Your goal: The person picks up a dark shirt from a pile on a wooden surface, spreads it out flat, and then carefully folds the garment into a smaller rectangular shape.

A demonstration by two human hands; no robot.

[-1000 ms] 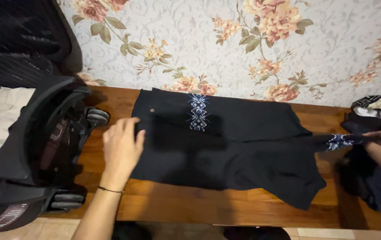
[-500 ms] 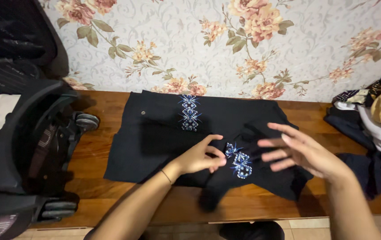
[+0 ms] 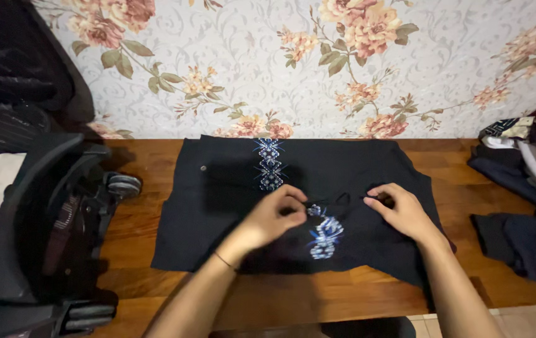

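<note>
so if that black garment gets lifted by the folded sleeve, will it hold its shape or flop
Likely flop: the black garment lies flat and creased on the wooden table, so it looks thin and limp. Both the left hand and right hand pinch the sleeve, so folds would probably sag open. It seems light, unlikely to slide.

You have a black garment (image 3: 230, 206) with blue-and-white geometric embroidery (image 3: 270, 164) lying on a reddish-brown wooden bench (image 3: 136, 206), and the folded-over sleeve (image 3: 343, 235) carries the same blue-white motif. Behind it your wall (image 3: 293, 69) is pale grey wallpaper with pink and peach roses and olive leaves. To your right lies a pile of clothes (image 3: 530, 181) in black, navy, white and yellow; to your left, a black suitcase (image 3: 36, 231).
</note>
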